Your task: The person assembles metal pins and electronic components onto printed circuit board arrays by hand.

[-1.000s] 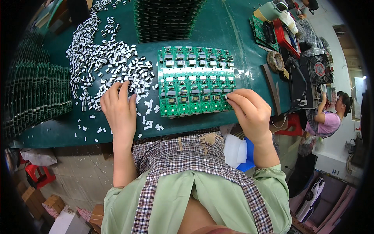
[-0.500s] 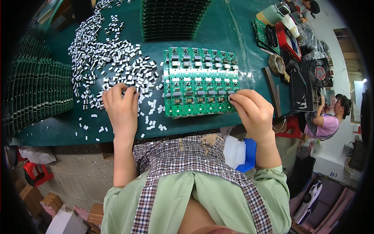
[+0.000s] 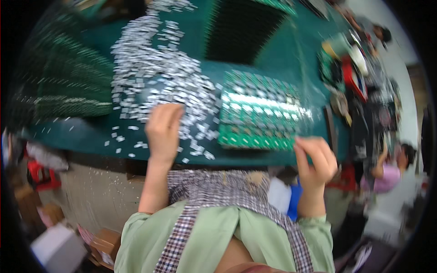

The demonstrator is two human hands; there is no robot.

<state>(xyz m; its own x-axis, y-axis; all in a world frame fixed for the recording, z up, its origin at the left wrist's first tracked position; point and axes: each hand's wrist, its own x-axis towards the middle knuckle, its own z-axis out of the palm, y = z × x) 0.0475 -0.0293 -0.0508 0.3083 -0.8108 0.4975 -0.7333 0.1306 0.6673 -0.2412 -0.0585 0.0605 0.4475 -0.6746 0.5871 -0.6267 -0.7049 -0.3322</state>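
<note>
A panel of joined green circuit boards [image 3: 255, 142] lies on the table in front of me, with rows of small parts on it, smeared by motion. At its near right corner is my right hand [image 3: 317, 160], thumb and forefinger drawn together; anything between them is too blurred to make out. To the left, a wide heap of small white-and-dark pieces [image 3: 154, 63] spreads over the table. My left hand [image 3: 164, 132] is at the heap's near edge, fingers bent and close together. Whatever its fingertips hold is hidden.
Stacked green circuit boards [image 3: 68, 86] stand at the left, and another stack [image 3: 246, 32] at the back. A dark bar [image 3: 331, 129] lies right of the panel. Beyond it are a red tray [image 3: 357, 77] and clutter. A person in pink [image 3: 387, 175] sits further right.
The whole view has shifted and blurred. My right hand has moved from the parts at the panel's right side to its near corner. My left hand stays by the heap.
</note>
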